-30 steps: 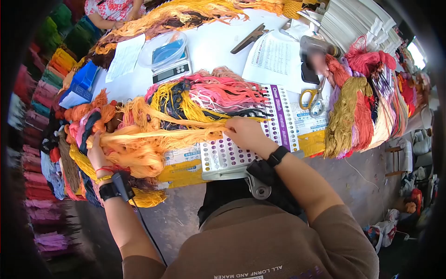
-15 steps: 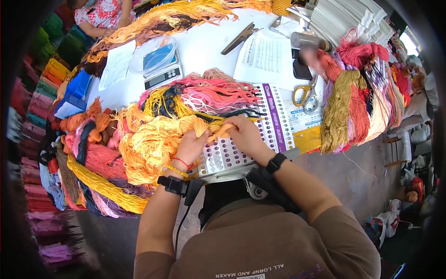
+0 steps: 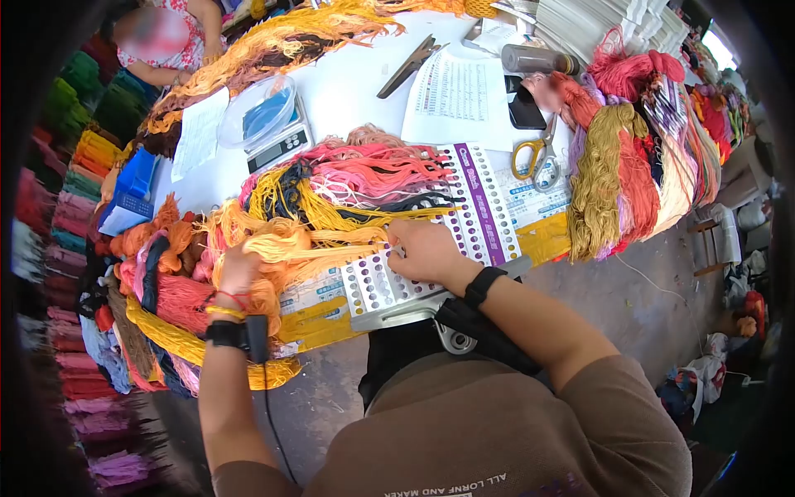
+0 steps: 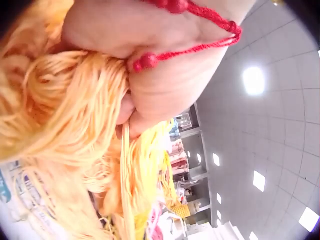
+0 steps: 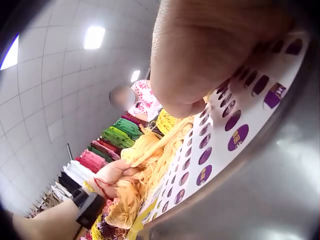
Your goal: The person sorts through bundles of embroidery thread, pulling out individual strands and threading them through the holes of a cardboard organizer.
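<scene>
Light orange thread (image 3: 286, 246) stretches between my two hands in the head view. My left hand (image 3: 238, 272) grips a bundle of its strands at the left; in the left wrist view, fingers curl around the strands (image 4: 80, 105). Over a white card with rows of holes (image 3: 389, 286), my right hand (image 3: 426, 253) pinches the other end of the strands. Its fingertips are partly hidden behind the hand in the right wrist view. Pink, yellow and black threads (image 3: 348, 178) lie just beyond, hanging from the card's far holes.
A digital scale (image 3: 281, 145) with a plastic tub (image 3: 258, 112) stands behind. Scissors (image 3: 538, 157), a phone (image 3: 526, 109) and printed sheets (image 3: 455, 99) lie at the right. Thread bundles (image 3: 609, 190) drape over the right edge. Another person (image 3: 203, 29) sits at the far left.
My left hand came from the far left to beside the right hand, then drew back left, spreading the orange thread again. My right hand stayed at the card.
</scene>
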A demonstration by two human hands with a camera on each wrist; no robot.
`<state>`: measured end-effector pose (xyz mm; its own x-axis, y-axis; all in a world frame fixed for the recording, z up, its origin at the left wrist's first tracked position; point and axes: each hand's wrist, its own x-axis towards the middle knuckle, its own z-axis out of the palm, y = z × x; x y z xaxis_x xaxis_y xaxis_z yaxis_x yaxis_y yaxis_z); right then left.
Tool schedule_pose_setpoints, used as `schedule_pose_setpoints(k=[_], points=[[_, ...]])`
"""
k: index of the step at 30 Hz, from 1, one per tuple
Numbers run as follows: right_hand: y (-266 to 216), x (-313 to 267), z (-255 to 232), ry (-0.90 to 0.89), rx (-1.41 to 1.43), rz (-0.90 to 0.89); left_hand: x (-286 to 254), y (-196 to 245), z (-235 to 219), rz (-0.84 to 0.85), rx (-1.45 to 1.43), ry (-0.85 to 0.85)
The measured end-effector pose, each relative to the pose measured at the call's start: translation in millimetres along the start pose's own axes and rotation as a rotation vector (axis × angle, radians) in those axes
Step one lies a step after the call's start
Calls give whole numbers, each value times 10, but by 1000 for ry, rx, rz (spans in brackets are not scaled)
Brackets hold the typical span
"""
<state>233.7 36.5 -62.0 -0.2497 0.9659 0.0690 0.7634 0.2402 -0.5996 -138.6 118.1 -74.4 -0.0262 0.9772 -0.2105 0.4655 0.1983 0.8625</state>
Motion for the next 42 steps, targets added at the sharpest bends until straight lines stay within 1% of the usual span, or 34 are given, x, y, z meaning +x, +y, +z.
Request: schedule_pose_setpoints(k=[1, 2, 3, 5, 6, 7, 8, 9, 10, 11, 12, 13, 15, 16, 17, 18, 19, 20, 22, 23, 25, 26, 27, 29, 30, 31, 33, 34, 35, 37, 40, 42], points=[[1, -2, -3, 2, -8, -2, 228, -343, -231, -58, 49, 52], [-6, -7, 2, 1, -14, -7, 159, -58, -410, 74, 400, 120], [-14, -12, 0, 2, -11, -13, 57, 341, -615, 206, 752, 187], [-18, -1, -43, -18, 60, 16, 11, 629, -871, -173, -575, 212], [-13, 5, -60, -9, 60, 12, -217, 1055, -622, -200, -765, 332], [0, 15, -65, -14, 167, 44, -114, 868, -938, -195, -855, 161], [17, 29, -69, -21, 274, 75, -197, 904, -867, -140, -795, 69], [42, 47, -66, -14, 273, 71, -419, 1180, -522, -87, -733, -21], [68, 63, -51, 10, 461, 70, -529, 1284, -252, -78, -652, -15], [72, 75, -43, 27, 649, 67, -757, 1523, 130, -72, -695, -123], [-63, 31, -174, -10, 792, 64, -979, 1733, 501, -69, -741, -227], [-198, -32, -281, -24, 787, 58, -1012, 1705, 776, -40, -753, -362], [-387, -156, -414, -66, 999, 14, -1122, 1678, 1374, -9, -861, -483], [-365, -171, -342, 43, 1011, -174, -1198, 1721, 1611, -30, -968, -578], [-386, -275, -422, 40, 1011, -111, -1258, 1750, 1766, -52, -1075, -678], [-350, -343, -478, 28, 995, -56, -1299, 1768, 1818, -46, -1087, -682], [-327, -408, -531, 15, 981, 3, -1352, 1786, 1856, -85, -1089, -683], [-330, -477, -581, 9, 974, 6, -1393, 1786, 1882, -125, -1088, -681], [-412, -578, -701, 22, 1303, 148, -1419, 1728, 1875, -107, -1059, -673], [-398, -598, -673, 14, 1303, 147, -1437, 1700, 1864, -90, -1020, -669], [-338, -624, -551, -47, 1071, 89, -1507, 1656, 1879, -87, -1027, -647], [-306, -629, -490, -84, 889, 62, -1538, 1621, 1918, -9, -940, -611], [-297, -642, -463, -93, 887, 57, -1569, 1597, 1946, 69, -854, -574], [-295, -664, -417, -121, 823, 43, -1616, 1561, 1920, 75, -884, -532], [-321, -657, -367, -34, 1074, -11, -1632, 1528, 1860, 21, -975, -567], [-327, -666, -373, -44, 1073, -16, -1646, 1499, 1808, -32, -1067, -603], [-321, -699, -430, -45, 1165, 195, -1649, 1472, 1758, -3, -1071, -552], [-312, -711, -434, -74, 1222, 199, -1680, 1502, 1728, -36, -1116, -512], [-318, -725, -438, -78, 1220, 196, -1707, 1520, 1709, -68, -1160, -474], [-338, -767, -454, -114, 1292, 183, -1753, 1519, 1714, -62, -1181, -442], [-396, -830, -438, -105, 1267, 216, -1825, 1536, 1703, -57, -1146, -470], [-394, -870, -434, -118, 1263, 197, -1877, 1557, 1710, -67, -1084, -398]])
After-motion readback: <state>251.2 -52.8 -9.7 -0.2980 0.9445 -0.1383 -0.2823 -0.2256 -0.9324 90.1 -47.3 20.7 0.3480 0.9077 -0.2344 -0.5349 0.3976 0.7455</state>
